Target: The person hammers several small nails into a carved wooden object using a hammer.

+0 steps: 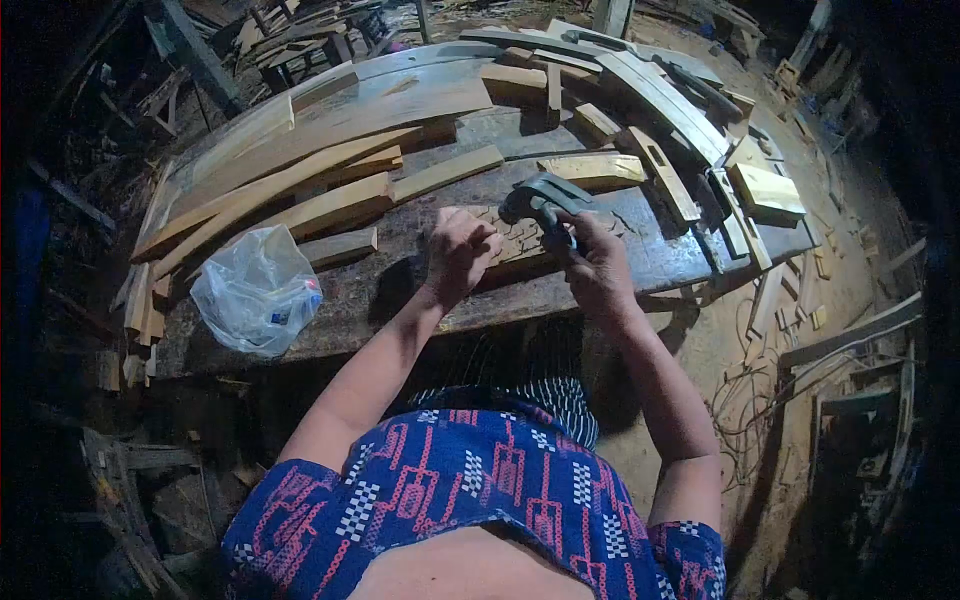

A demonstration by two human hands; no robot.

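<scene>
In my right hand (598,262) is a claw hammer (545,195), gripped close to its dark metal head. The head hangs just above a wooden block (517,243) whose upper face carries many dark, cut-looking marks. My left hand (462,245) is closed at the block's left end, fingers curled together. What it pinches, if anything, is hidden by the fingers. Left of that hand, a clear plastic bag (258,290) stands crumpled on the workbench (400,315); its contents cannot be made out, apart from a small blue and red patch.
Long boards (300,170) and cut beams (335,208) lie across the bench's left and back. A slotted wood piece (664,175), a pale block (768,193) and a long metal-looking rail (665,105) are at the right. Scrap wood (785,300) litters the floor.
</scene>
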